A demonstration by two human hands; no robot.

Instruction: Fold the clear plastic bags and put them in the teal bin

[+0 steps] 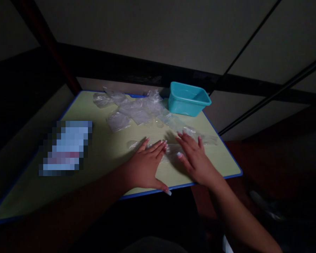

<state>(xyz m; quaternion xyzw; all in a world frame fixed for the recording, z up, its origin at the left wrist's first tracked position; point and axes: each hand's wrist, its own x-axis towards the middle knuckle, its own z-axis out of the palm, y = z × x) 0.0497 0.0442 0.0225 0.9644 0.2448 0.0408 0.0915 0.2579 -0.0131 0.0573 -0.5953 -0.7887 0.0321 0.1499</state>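
Observation:
My left hand [147, 165] lies palm down over a clear plastic bag [171, 151] near the front of the table, its fingers stretched out and thumb spread toward the front edge. To its right, my right hand [195, 154] is open above the bag's right side, fingers apart. Whether its fingertips touch the plastic I cannot tell. Part of the bag is hidden under my left hand. Just beyond my hands, more clear plastic [191, 130] stretches toward the right edge. Farther back lies a loose heap of crinkled clear bags [139, 107].
A turquoise plastic bin [186, 109] stands at the back right corner. On the left lies a blurred-out flat rectangular object [68, 144]. The pale yellow tabletop [102, 154] has a blue edge, and a light panelled wall [137, 31] rises behind it.

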